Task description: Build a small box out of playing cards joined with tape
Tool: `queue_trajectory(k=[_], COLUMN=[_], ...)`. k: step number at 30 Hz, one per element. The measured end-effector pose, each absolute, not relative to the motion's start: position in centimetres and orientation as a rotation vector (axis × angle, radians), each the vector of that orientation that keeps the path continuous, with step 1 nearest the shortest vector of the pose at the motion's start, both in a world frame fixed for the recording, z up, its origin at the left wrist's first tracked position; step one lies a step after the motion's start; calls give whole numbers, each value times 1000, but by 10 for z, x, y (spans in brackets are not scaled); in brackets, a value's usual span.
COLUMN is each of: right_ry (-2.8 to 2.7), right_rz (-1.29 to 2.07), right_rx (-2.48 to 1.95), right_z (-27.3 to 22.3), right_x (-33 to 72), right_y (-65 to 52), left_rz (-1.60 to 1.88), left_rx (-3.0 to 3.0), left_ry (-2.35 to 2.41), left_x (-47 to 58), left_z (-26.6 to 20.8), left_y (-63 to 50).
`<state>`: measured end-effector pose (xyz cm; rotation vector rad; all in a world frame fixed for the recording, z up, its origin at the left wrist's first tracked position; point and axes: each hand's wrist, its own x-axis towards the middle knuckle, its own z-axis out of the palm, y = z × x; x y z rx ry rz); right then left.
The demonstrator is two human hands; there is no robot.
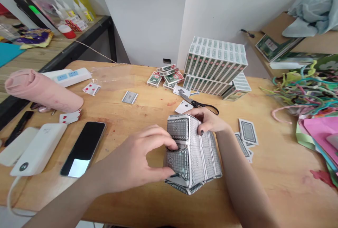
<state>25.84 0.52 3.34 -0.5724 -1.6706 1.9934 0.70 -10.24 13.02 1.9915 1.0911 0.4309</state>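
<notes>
Between my hands, above the table's near side, is a box-like structure built from playing cards [199,157], with grey patterned backs outward. My left hand [139,155] pinches a card on its left face between thumb and fingers. My right hand [210,120] grips the structure's far upper edge, thumb on top; some of its fingers are hidden behind the cards. Just beyond lie black-handled scissors [199,104], partly over loose cards such as a two of spades [184,107]. Several face-down cards [248,131] lie right of my right forearm.
Stacked card boxes [215,60] stand at the back, beside a small pile of card packs [169,76]. A phone [83,148], white power bank [39,148], pink roll [43,90] and power strip [71,76] occupy the left. Pipe cleaners [311,94] and coloured sheets [320,133] lie right.
</notes>
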Motion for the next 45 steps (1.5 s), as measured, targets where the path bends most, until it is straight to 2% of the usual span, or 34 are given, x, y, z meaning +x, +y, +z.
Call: queue_trajectory(k=[19, 31, 35, 40, 42, 45], right_ry=[-1659, -1603, -1667, -1739, -1759, -1791], right_rz=[1997, 1915, 1937, 1899, 1877, 1830], right_rx=[-561, -531, -568, -636, -649, -717], right_z=[30, 11, 19, 33, 40, 51], right_x=[261, 264, 262, 258, 256, 254], right_y=[7, 11, 10, 6, 3, -2], left_rz=[479, 738, 582, 801, 749, 639], left_rx=[2188, 2134, 2029, 1633, 1476, 1355], left_ry=[978, 933, 936, 1214, 1331, 1256], left_x=[15, 16, 4, -4, -2, 2], left_z=[138, 127, 128, 114, 108, 105], left_y=[-101, -102, -98, -88, -83, -77])
